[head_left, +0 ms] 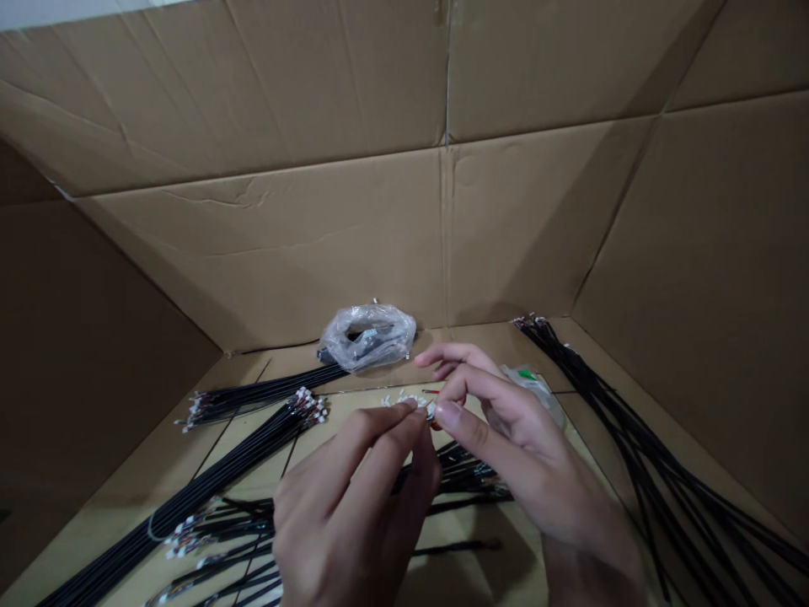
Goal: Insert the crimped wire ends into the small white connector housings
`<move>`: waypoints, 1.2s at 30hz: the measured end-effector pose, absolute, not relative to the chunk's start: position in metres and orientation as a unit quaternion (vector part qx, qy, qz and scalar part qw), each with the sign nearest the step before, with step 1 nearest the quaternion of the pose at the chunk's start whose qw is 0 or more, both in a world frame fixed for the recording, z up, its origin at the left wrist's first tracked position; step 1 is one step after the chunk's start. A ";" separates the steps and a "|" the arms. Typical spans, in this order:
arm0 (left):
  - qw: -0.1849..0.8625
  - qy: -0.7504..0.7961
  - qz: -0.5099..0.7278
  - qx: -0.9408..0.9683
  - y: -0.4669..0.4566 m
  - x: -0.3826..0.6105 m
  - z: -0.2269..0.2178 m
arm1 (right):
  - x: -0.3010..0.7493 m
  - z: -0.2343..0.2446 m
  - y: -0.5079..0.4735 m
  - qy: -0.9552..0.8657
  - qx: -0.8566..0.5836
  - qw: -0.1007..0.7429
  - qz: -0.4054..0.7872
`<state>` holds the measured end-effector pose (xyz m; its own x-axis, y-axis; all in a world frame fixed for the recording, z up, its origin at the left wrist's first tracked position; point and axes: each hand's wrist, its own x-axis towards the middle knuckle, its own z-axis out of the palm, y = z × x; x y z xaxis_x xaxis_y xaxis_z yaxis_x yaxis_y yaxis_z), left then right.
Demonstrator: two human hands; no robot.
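My left hand [354,506] and my right hand [506,438] meet at the fingertips over the bench. Together they pinch a small connector end [431,411] of a thin black cable; both hands are closed in a pinch. Under them lies a loose pile of black cables [461,476] with white connector ends. A few small white connectors [401,399] lie just beyond my fingertips.
Cardboard walls [354,244] enclose the bench on three sides. Bundles of black cables lie at the left [208,476], far left [259,392] and right [638,447]. A crumpled clear plastic bag [367,335] sits at the back; a small clear packet with a green mark [527,378] lies behind my right hand.
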<state>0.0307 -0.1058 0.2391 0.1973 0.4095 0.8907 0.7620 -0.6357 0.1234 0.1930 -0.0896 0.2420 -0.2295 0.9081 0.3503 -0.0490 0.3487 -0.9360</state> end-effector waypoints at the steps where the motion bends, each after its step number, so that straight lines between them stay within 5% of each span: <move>1: 0.147 -0.398 -0.498 -0.756 -0.107 0.030 0.240 | 0.194 0.242 -0.089 -0.633 -0.338 0.522 0.462; 9: -0.116 -0.410 -0.480 -0.767 -0.113 0.014 0.250 | 0.200 0.243 -0.086 -0.637 -0.324 0.506 0.483; 36: -0.249 -0.374 -0.446 -0.774 -0.096 0.014 0.256 | 0.203 0.244 -0.088 -0.661 -0.328 0.471 0.483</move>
<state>0.0136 -0.0959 0.2558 0.3233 0.8010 0.5039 0.3567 -0.5964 0.7191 0.2025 -0.0875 0.2435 -0.3405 0.8887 0.3071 -0.0211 0.3193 -0.9474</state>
